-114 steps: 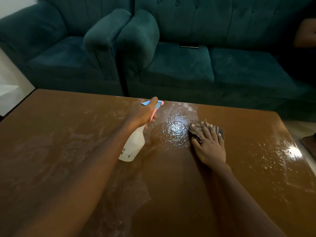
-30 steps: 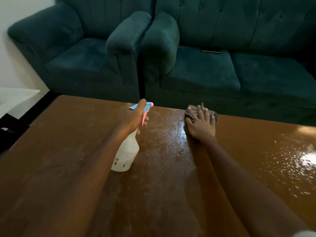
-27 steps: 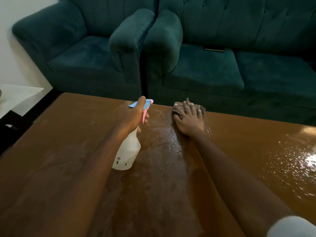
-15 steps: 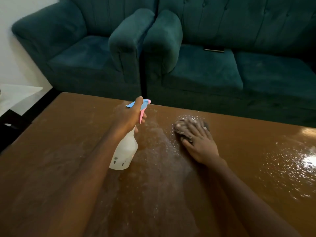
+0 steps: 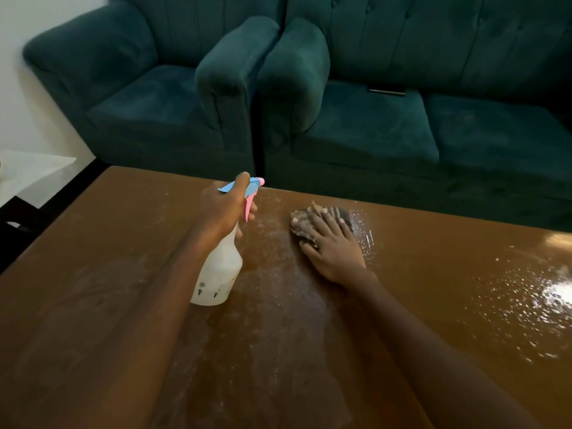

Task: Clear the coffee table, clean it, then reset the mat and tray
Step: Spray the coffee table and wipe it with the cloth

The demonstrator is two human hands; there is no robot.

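A glossy brown wooden coffee table (image 5: 433, 274) fills the lower part of the view. Its top is streaked with pale, dusty smears down the middle, and a wet patch of droplets (image 5: 362, 232) shines near the far edge. A larger wet glare (image 5: 557, 292) lies toward the right edge. Beyond the far edge stand a dark teal velvet armchair (image 5: 148, 100) and a dark teal velvet tufted sofa (image 5: 387, 125), their padded arms just beside each other. A thin dark flat object (image 5: 386, 90) lies at the back of the sofa seat; what it is cannot be told. A white wall (image 5: 31, 13) rises behind the armchair, and a white slab-like surface (image 5: 28, 174) sits off the table's far left corner.

A narrow dark strip of floor separates the table's far edge from the seats. The tabletop left of the left arm and along the near edge carries only smears. So does the stretch between the right arm and the right edge.

The left hand (image 5: 221, 209) grips the neck of a translucent white plastic spray bottle with a blue and pink trigger head (image 5: 218, 274), thumb over the top and fingers curled at the pink trigger. The bottle is tilted, nozzle toward the far edge, over the middle of the table. Whether its base touches the top, and how full it is, cannot be told. The right hand (image 5: 332, 252) lies flat with fingers spread, pressing a bunched brown-grey cloth (image 5: 344, 213) onto the table near the far edge, beside the droplets.
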